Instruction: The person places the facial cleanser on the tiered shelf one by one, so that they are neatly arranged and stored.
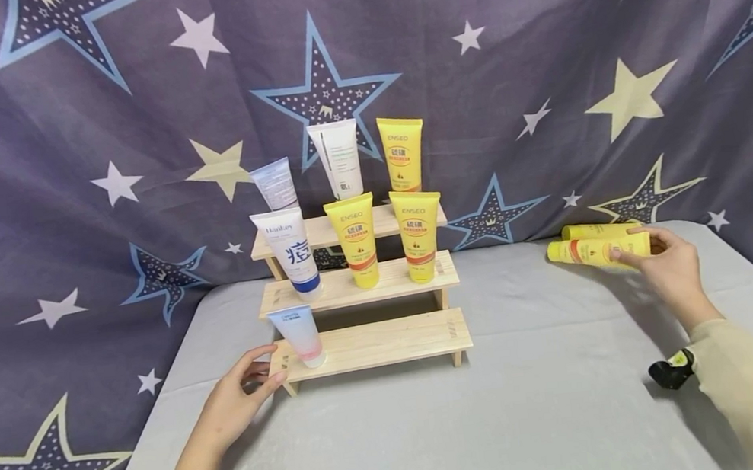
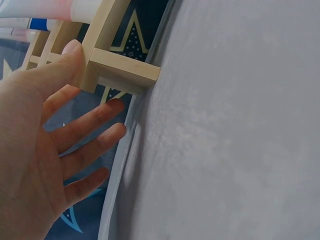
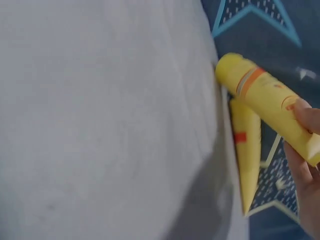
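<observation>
A three-step wooden stand [image 1: 388, 341] stands mid-table, bearing several squeeze tubes. At its lower left end my left hand [image 1: 229, 404] grips the bottom step's end between thumb and index finger; in the left wrist view the other fingers [image 2: 92, 152] spread loosely away. A small pale blue and pink tube [image 1: 299, 336] stands on that step close by. At the table's far right, my right hand [image 1: 672, 265] pinches a yellow tube [image 1: 592, 251] at its flat end, its cap pointing left. Another yellow tube [image 3: 246, 150] lies just behind it, against the curtain.
The middle step holds a white and blue tube [image 1: 288, 248] and two yellow tubes [image 1: 355, 241]. On the top step stand a pale blue tube [image 1: 275, 184], a white tube [image 1: 339, 158] and a yellow tube [image 1: 402, 152]. A star-patterned curtain [image 1: 476, 132] hangs behind the grey-covered table [image 1: 539, 402].
</observation>
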### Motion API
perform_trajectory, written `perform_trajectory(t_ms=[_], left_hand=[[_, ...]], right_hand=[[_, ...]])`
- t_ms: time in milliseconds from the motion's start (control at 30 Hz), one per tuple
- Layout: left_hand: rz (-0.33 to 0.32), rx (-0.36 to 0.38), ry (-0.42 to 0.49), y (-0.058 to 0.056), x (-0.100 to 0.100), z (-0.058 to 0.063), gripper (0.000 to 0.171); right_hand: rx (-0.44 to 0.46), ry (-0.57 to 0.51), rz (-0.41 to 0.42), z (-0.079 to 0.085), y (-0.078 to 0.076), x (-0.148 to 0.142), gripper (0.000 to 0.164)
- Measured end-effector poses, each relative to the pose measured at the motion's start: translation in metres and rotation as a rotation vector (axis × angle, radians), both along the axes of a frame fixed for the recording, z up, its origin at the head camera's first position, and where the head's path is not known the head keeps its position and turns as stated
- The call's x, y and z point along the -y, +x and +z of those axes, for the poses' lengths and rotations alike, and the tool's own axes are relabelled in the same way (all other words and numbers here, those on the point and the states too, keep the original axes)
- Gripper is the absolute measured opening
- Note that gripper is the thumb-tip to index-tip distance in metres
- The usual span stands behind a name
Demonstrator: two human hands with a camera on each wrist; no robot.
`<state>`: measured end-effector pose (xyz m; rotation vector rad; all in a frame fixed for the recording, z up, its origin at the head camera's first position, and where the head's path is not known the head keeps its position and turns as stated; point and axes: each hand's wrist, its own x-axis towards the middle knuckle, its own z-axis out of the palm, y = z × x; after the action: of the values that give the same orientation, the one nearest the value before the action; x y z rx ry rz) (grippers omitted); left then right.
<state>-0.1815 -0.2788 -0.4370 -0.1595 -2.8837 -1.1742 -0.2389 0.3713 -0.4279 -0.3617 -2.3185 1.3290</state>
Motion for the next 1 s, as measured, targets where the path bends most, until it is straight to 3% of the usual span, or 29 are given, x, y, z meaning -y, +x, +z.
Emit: perform_trajectory(t_ms=[167, 500, 1000], left_hand=[[-0.003, -0.003, -0.002, 0.000, 0.000, 0.001, 0.054], [-0.002, 0.002, 0.000, 0.000, 0.000, 0.002, 0.055], [-0.005, 0.005, -0.002, 0.001, -0.001, 0.002, 0.055]], right_hand=[[-0.055, -0.017, 0.036, 0.013, 0.008, 0.017, 0.044], [-0.133, 0.073, 0.055, 0.038, 0.032, 0.059, 0.047], [-0.212, 0.029, 0.173, 0.063, 0.066, 0.098, 0.044]])
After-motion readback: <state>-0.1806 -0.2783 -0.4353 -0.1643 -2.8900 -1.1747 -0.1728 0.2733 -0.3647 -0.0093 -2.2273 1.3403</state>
